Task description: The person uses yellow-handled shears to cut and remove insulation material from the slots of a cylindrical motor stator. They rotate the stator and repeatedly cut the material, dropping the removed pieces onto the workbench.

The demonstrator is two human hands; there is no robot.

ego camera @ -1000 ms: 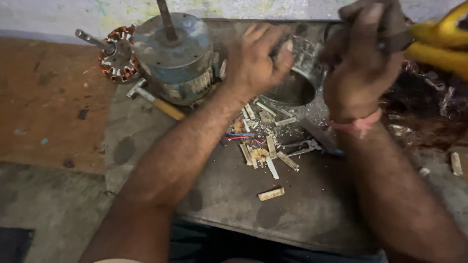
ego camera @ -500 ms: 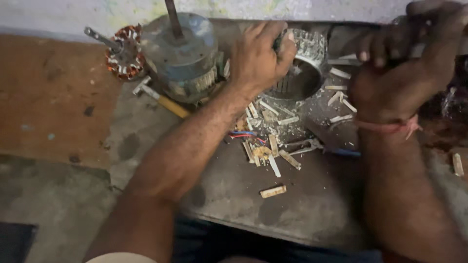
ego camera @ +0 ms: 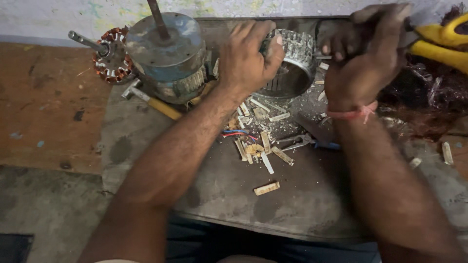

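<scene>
on the dark metal work plate point(ego camera: 302, 209) in front of you, your left hand point(ego camera: 248, 61) is curled over the near rim of a ring-shaped motor stator point(ego camera: 292, 63), fingers wrapped and thumb pressed against its slotted outer wall, which looks like a bracing grip to keep the ring from turning or sliding. the stator sits at the far middle of the plate, its hollow centre open toward you. your right hand point(ego camera: 363, 58) is closed in a tight fist just right of the ring, apparently around the handle of a thin tool whose tip points toward the stator; the fist hides nearly all of it, so you cannot tell what kind of tool it is. a pink thread band point(ego camera: 353, 113) circles that wrist.

just left of your left hand stands a round grey-blue motor housing point(ego camera: 165, 53) with a shaft rising from its top, and beside that a copper-wound rotor piece point(ego camera: 111, 61). a wooden-handled hammer point(ego camera: 156, 103) lies partly under the housing. scattered pale strips of slot insulation point(ego camera: 258, 146) and a pair of pliers point(ego camera: 302, 142) lie close below the stator, within easy reach. yellow handles point(ego camera: 443, 41) and a dark tangle at the right edge are cut off by the frame.
</scene>
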